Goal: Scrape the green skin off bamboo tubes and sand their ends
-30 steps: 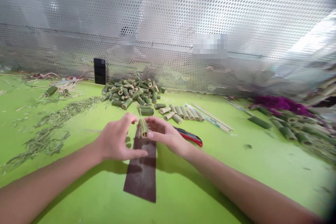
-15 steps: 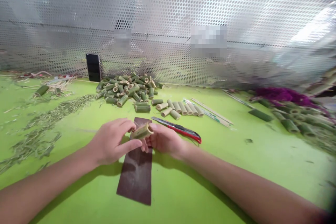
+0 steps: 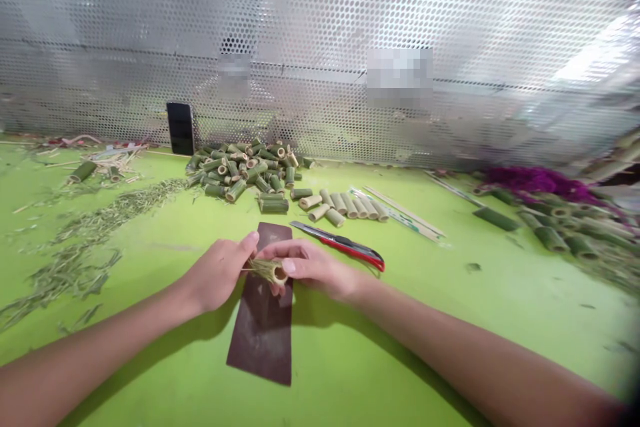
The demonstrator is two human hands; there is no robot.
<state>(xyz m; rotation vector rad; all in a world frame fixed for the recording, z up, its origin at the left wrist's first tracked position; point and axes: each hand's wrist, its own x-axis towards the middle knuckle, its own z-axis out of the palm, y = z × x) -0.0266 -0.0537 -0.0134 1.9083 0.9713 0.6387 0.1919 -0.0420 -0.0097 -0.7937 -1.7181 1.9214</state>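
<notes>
My right hand [image 3: 317, 268] grips a short bamboo tube [image 3: 270, 270] with its thumb on the open end, which faces toward me and to the right. Loose, frayed fibres show along the tube's surface. My left hand [image 3: 223, 272] is closed at the tube's left end, thumb up; its fingertips are partly hidden. Beneath both hands a dark brown sheet of sandpaper [image 3: 263, 340] lies on the green table, dusted pale in the middle. A red and black utility knife [image 3: 345, 245] with its blade out rests just beyond my right hand.
Behind are a heap of green bamboo tubes [image 3: 245, 170], a row of peeled pale tubes [image 3: 353, 205] and thin sticks [image 3: 405, 215]. A phone [image 3: 181, 128] leans on the perforated metal wall [image 3: 320, 27]. Green shavings [image 3: 90, 240] spread left; purple fibre [image 3: 543, 185] and thicker bamboo [image 3: 553, 239] lie right.
The tube has turned so its open end faces me more, and it sits slightly lower. My right thumb has come over its end; my left thumb has swung up from below the tube.
</notes>
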